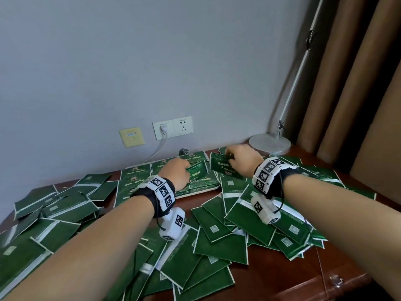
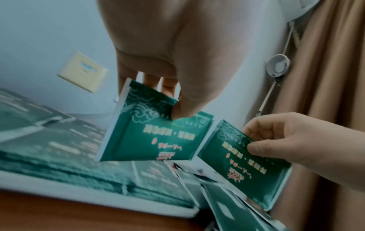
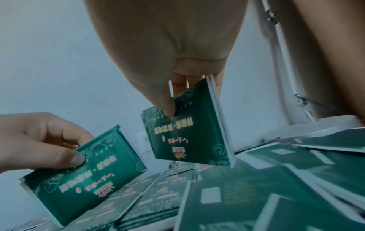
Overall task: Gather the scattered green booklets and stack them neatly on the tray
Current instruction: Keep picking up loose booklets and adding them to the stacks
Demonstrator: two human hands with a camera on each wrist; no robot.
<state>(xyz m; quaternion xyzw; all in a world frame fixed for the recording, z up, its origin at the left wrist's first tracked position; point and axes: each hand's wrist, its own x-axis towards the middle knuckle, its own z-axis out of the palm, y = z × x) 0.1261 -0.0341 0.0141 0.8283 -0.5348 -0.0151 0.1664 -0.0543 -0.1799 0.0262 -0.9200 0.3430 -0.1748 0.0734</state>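
Holding both arms forward over the tray [image 1: 213, 187], we pinch one green booklet [image 2: 152, 137] in the left hand [image 1: 176, 173] and a second booklet [image 3: 189, 134] in the right hand [image 1: 243, 158]; stacked booklets hide the tray floor, cover print blurred.

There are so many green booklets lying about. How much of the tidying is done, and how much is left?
Done: rows of booklets already lie on the white tray near the wall. In hand: the left hand pinches one booklet above the tray, and the right hand holds another booklet, its grip at the top edge. Left: most of it; scattered booklets cover much of the wooden desk.
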